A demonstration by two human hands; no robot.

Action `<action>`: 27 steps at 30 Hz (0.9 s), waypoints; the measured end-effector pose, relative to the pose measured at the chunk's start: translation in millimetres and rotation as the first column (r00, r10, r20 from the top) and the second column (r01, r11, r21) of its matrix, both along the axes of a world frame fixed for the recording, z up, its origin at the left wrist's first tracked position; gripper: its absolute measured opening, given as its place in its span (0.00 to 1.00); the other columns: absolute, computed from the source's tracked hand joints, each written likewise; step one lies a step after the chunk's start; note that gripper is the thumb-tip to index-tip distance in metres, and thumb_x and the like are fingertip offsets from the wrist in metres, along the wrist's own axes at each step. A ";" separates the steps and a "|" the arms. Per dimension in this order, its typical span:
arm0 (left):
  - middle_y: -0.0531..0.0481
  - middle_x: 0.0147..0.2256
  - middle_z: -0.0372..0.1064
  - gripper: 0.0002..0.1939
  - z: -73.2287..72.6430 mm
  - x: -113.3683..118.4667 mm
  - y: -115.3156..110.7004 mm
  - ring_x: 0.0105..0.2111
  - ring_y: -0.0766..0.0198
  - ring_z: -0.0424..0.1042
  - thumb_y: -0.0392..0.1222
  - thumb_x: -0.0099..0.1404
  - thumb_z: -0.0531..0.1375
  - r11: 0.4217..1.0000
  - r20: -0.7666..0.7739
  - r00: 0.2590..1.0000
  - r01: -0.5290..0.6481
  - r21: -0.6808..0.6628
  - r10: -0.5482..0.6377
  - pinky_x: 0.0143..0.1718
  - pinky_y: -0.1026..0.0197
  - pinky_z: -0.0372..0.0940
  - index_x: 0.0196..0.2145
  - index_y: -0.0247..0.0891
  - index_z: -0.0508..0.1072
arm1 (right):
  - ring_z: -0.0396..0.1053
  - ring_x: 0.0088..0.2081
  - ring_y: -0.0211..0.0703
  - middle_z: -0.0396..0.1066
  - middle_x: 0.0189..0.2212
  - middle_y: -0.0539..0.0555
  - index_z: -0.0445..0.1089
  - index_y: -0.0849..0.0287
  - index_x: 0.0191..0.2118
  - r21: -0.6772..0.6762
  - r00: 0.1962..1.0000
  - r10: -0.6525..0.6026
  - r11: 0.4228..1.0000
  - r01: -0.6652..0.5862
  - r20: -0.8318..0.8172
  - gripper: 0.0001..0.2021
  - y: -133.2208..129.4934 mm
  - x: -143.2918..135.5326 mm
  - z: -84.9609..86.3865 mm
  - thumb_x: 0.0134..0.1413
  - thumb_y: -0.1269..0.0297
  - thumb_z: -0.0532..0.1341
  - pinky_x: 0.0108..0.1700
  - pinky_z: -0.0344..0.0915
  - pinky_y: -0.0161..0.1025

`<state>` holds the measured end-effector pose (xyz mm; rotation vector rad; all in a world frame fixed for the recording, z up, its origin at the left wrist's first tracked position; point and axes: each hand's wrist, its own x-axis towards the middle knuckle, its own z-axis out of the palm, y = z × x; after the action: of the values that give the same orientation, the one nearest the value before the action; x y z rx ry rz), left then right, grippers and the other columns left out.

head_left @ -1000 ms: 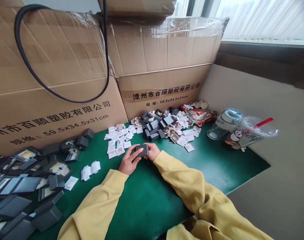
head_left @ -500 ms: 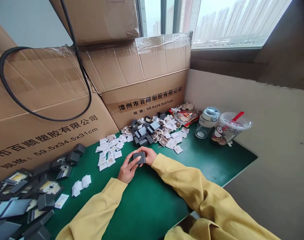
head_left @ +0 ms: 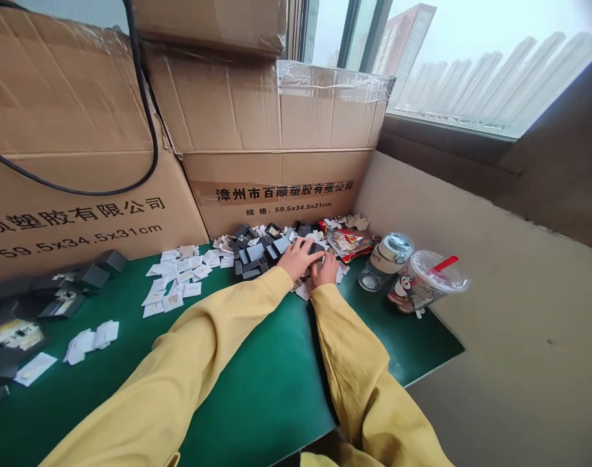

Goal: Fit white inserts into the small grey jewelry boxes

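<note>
Both my hands are stretched out over the heap at the back of the table, close together. A small dark grey box (head_left: 317,249) is between them, partly covered by fingers. My left hand (head_left: 297,259) grips it from the left, thumb and fingers closed around it. My right hand (head_left: 325,268) holds its near right side with bent fingers. Just to the left lies a pile of similar dark grey boxes (head_left: 259,251). White card pieces (head_left: 303,289) lie under and around my hands.
White cards (head_left: 174,280) spread to the left, with a smaller stack (head_left: 91,340) nearer. More dark boxes (head_left: 57,285) line the left side. A red snack bag (head_left: 349,241), a bottle (head_left: 386,261) and a plastic cup with red straw (head_left: 422,282) stand right. Cartons (head_left: 276,172) wall the back.
My hands have moved forward and right with the small dark box, from over the open table to over the heap of white cards. The view has swung slightly.
</note>
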<state>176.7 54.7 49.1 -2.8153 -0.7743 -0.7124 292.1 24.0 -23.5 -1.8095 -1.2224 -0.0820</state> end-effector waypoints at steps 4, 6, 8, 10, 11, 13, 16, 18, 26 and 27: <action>0.43 0.58 0.53 0.17 -18.3 19.4 5.1 0.58 0.48 0.48 0.39 0.64 0.49 0.989 -0.067 0.987 -0.142 0.028 0.144 0.51 0.27 0.35 0.48 0.51 0.66 | 0.57 0.50 0.54 0.62 0.47 0.67 0.60 0.67 0.48 -0.082 0.997 0.049 0.996 -0.044 0.066 0.22 5.8 4.1 -13.8 0.45 0.66 0.51 0.49 0.56 0.52; 0.42 0.59 0.50 0.19 -20.7 22.3 5.5 0.60 0.49 0.46 0.40 0.64 0.49 0.987 -0.089 0.983 -0.158 0.029 0.160 0.50 0.26 0.29 0.52 0.52 0.62 | 0.55 0.52 0.55 0.59 0.50 0.68 0.58 0.68 0.51 -0.085 0.994 0.027 0.996 -0.017 0.110 0.24 5.2 4.9 -14.6 0.45 0.67 0.50 0.50 0.54 0.53; 0.41 0.60 0.47 0.23 -17.4 19.4 3.2 0.61 0.49 0.43 0.41 0.63 0.50 0.986 -0.093 0.982 -0.161 0.036 0.164 0.51 0.27 0.28 0.56 0.52 0.57 | 0.52 0.54 0.56 0.55 0.54 0.69 0.56 0.69 0.53 -0.037 0.980 -0.046 0.998 0.055 0.194 0.27 1.9 4.4 -11.7 0.44 0.67 0.50 0.52 0.52 0.56; 0.40 0.61 0.43 0.26 -10.8 7.0 -3.0 0.61 0.49 0.39 0.43 0.62 0.51 0.988 -0.076 0.987 -0.134 0.075 0.139 0.52 0.28 0.30 0.58 0.50 0.53 | 0.50 0.56 0.56 0.53 0.56 0.68 0.56 0.68 0.54 0.036 0.957 -0.090 0.996 0.084 0.275 0.27 -3.7 1.1 -6.8 0.45 0.68 0.49 0.53 0.49 0.57; 0.40 0.62 0.41 0.27 -7.6 -4.0 -7.9 0.62 0.48 0.37 0.43 0.62 0.51 0.988 -0.063 0.990 -0.116 0.102 0.123 0.53 0.29 0.30 0.59 0.49 0.52 | 0.49 0.57 0.56 0.52 0.56 0.67 0.57 0.67 0.54 0.062 0.944 -0.091 0.995 0.075 0.316 0.26 -6.9 -1.8 -4.3 0.45 0.68 0.50 0.53 0.48 0.58; 0.41 0.62 0.39 0.28 -4.1 -37.1 -21.5 0.62 0.48 0.35 0.43 0.62 0.51 0.984 -0.036 0.994 -0.093 0.150 0.099 0.54 0.31 0.31 0.59 0.50 0.50 | 0.47 0.58 0.56 0.52 0.57 0.65 0.57 0.65 0.54 0.094 0.919 -0.057 0.995 0.022 0.391 0.26 -13.4 -9.6 0.3 0.46 0.66 0.50 0.55 0.46 0.59; 0.42 0.62 0.42 0.27 -11.4 -113.2 -50.2 0.62 0.49 0.36 0.39 0.62 0.51 0.971 0.027 0.987 -0.161 0.174 0.159 0.55 0.33 0.32 0.58 0.49 0.53 | 0.48 0.58 0.55 0.53 0.57 0.64 0.58 0.63 0.54 0.118 0.884 0.026 0.989 -0.091 0.467 0.25 -21.8 -25.2 5.0 0.48 0.65 0.50 0.55 0.44 0.61; 0.43 0.61 0.44 0.26 -23.9 -175.3 -74.7 0.62 0.49 0.38 0.36 0.61 0.51 0.954 0.084 0.967 -0.251 0.166 0.240 0.56 0.34 0.34 0.57 0.49 0.55 | 0.50 0.57 0.55 0.56 0.55 0.65 0.61 0.64 0.52 0.148 0.871 0.093 0.971 -0.186 0.483 0.23 -27.1 -38.6 7.0 0.49 0.64 0.50 0.55 0.45 0.61; 0.60 0.62 0.41 0.26 -57.4 -366.8 -182.9 0.60 0.51 0.44 0.38 0.59 0.55 0.599 0.511 0.556 -0.795 0.096 0.655 0.60 0.40 0.31 0.55 0.55 0.58 | 0.53 0.57 0.51 0.57 0.54 0.62 0.62 0.60 0.50 0.046 0.626 0.636 0.684 -0.728 0.451 0.19 -68.4 -141.4 5.9 0.51 0.68 0.49 0.54 0.55 0.53; 0.60 0.62 0.40 0.26 -57.9 -377.4 -189.9 0.60 0.51 0.42 0.39 0.59 0.55 0.534 0.579 0.466 -0.843 0.061 0.669 0.60 0.41 0.30 0.55 0.54 0.58 | 0.52 0.57 0.50 0.54 0.56 0.62 0.61 0.60 0.52 0.010 0.580 0.688 0.641 -0.768 0.437 0.20 -74.5 -156.4 4.8 0.52 0.69 0.49 0.54 0.56 0.52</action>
<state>-200.8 -135.3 -8.8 -1.6154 -1.6615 -1.2144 135.7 -50.6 -18.7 -0.9948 -2.1080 -0.0942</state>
